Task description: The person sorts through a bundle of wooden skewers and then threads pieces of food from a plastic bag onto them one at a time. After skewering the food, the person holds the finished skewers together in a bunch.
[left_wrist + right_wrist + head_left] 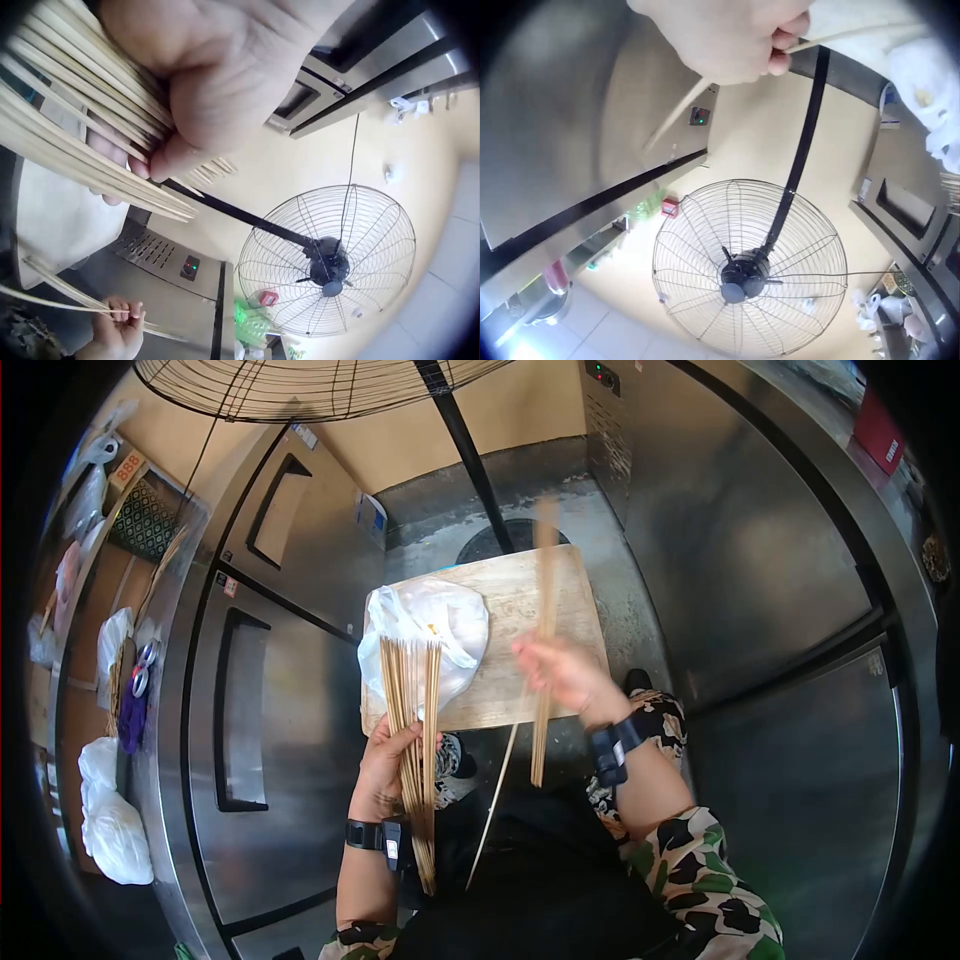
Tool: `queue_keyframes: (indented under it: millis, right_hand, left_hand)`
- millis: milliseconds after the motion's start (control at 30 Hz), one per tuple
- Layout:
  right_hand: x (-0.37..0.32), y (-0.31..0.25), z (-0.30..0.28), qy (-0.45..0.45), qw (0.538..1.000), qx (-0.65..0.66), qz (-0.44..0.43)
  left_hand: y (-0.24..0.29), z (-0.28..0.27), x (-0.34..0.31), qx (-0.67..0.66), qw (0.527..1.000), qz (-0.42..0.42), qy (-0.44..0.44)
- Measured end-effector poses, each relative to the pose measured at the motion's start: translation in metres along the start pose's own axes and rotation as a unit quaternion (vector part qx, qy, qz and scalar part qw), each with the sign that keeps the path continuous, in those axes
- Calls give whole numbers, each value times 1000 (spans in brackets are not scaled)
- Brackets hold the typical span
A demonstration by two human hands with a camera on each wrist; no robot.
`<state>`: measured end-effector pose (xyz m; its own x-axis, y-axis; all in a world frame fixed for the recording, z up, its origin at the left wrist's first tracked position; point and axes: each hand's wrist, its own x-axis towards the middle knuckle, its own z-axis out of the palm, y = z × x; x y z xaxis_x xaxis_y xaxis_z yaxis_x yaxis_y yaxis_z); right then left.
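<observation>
A bag [455, 622] lies on the board [520, 592] mid-frame, contents unclear. My left hand [384, 758], lower left of centre, grips sticks [404, 690]; my right hand [568, 672], centre-right, pinches other sticks [540, 745].

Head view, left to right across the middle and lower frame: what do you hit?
White plastic bag → left steel cabinet → left hand gripping a bundle of thin sticks → single slanting stick → right hand → right steel cabinet.
</observation>
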<state>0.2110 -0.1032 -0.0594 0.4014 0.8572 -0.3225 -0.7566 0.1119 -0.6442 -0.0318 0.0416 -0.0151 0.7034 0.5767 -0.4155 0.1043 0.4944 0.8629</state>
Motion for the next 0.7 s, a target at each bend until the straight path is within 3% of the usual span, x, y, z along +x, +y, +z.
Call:
queue_keyframes:
  millis: [67,200,233,300,333,367,433,500,533,567,667,700]
  right_hand:
    - [5,43,5,-160,983,-35,80]
    - [-14,87,40,-296,924,70,230]
    - [-12,83,40,-269,940,61,201]
    - [11,63,22,-140,988,-55,21]
    - [23,46,10,-24,993,-116,-21]
    - [36,31,-1,92,978,-174,-64]
    - [67,18,-24,192,957,-208,-59]
    - [108,58,-47,269,892,-336,-138]
    - [112,62,-39,306,848,-396,-175]
    - [113,66,-35,288,863,-403,-103]
    - [124,84,-29,269,834,-441,-195]
    - [119,80,-22,258,834,-452,-185]
  left_hand:
    - [-3,-3,2,-2,1000,0,-5]
    - [-1,-1,4,0,1000,3,7]
    - [-2,-2,5,-2,1000,7,15]
    - [-3,-8,6,-5,1000,13,25]
    - [-3,-10,6,-3,1000,11,23]
    - [-3,-13,7,-1,1000,8,21]
    - [-3,-14,8,4,1000,6,21]
    - [-5,-11,10,8,1000,11,24]
    - [-5,-8,11,11,1000,7,20]
    - [-5,-5,10,14,1000,2,17]
    - [-3,1,7,28,1000,-10,4]
    - [-4,2,7,33,999,-8,3]
